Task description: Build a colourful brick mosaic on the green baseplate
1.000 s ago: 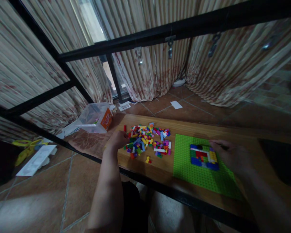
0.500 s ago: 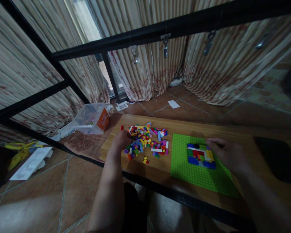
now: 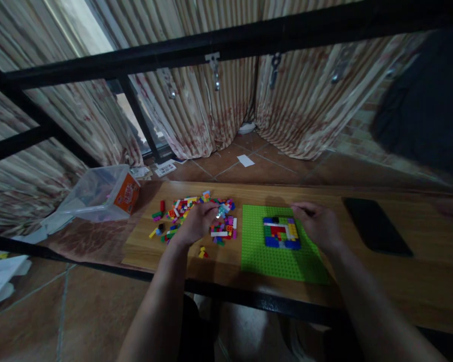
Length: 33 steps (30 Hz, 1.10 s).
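My left hand (image 3: 199, 222) is over the brick pile, thumb and fingers pinched on a light blue brick (image 3: 222, 211) at the fingertips. Loose toy bricks of many colours (image 3: 184, 203) lie around and partly under that hand. My right hand (image 3: 319, 224) hovers by the upper right of the green baseplate (image 3: 279, 266), its fingers closed in a pinch. Whatever those fingers hold, if anything, is hidden. On the baseplate sits a flat brick build (image 3: 282, 233), with blue edges, red and white in the middle, yellow at right and a black piece at the top.
A black phone-like slab (image 3: 377, 226) lies on the wooden table (image 3: 430, 286) to the right. A clear plastic bin (image 3: 98, 193) with an orange label stands at the left. A black metal bar (image 3: 189, 48) crosses above. A dark shape shows at the upper right.
The view has swung right, so everything sits further left in it. My left hand has moved right across the pile to the light blue brick. My right hand stays near the baseplate's upper right.
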Tool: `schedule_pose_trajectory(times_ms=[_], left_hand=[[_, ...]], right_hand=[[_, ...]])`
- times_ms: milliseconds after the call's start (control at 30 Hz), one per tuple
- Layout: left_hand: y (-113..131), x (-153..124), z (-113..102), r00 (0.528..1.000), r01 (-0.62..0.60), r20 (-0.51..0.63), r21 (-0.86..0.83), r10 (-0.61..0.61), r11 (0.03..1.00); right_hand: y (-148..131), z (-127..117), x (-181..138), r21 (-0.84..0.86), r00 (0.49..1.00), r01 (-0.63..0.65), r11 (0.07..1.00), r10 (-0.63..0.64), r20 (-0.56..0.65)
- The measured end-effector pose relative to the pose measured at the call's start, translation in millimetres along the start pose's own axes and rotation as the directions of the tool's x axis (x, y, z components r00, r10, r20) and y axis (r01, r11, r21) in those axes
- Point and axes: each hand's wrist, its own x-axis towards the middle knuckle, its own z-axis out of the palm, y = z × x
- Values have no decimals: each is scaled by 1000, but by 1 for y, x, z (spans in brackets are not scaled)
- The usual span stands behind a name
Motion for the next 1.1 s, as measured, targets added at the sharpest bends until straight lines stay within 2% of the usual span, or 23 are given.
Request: schedule_pose_trajectory(times_ms=[67, 167, 233, 333, 467, 633, 767, 933, 1000, 1100], left_hand=[[7, 2, 26, 998, 56, 30, -146, -52, 988], [16, 3, 62, 992, 85, 115, -294, -53, 952], [20, 4, 79, 989, 93, 136, -334, -50, 938], [23, 7, 94, 987, 92, 154, -353, -39, 931], [28, 12, 102, 981, 59, 195, -362, 14, 930], [33, 12, 109, 971, 42, 230, -426, 63, 904], [33, 14, 108, 983, 18, 176, -405, 58, 914], [19, 26, 96, 999, -4, 42, -274, 16, 962], [12, 29, 94, 1000, -19, 16, -216, 23, 976], [6, 31, 94, 998, -48, 21, -116, 51, 992]], right_hand=[[-1, -1, 0, 48, 1000, 3, 999, -2, -20], [-5, -1, -2, 131, 999, 35, 991, -36, 4], [-9, -2, -5, 183, 994, 61, 981, -76, 77], [-20, -4, -11, 214, 961, 79, 974, -131, 243], [-31, -4, -20, 210, 897, 138, 968, -212, 388], [-31, -1, -26, 221, 871, 156, 963, -240, 430], [-24, -4, -21, 174, 901, 156, 972, -213, 379], [-9, -19, -9, 44, 979, 102, 994, -108, 173], [-3, -25, -7, 21, 989, 80, 997, -82, 122], [1, -29, -7, -33, 987, 99, 995, -94, 129]])
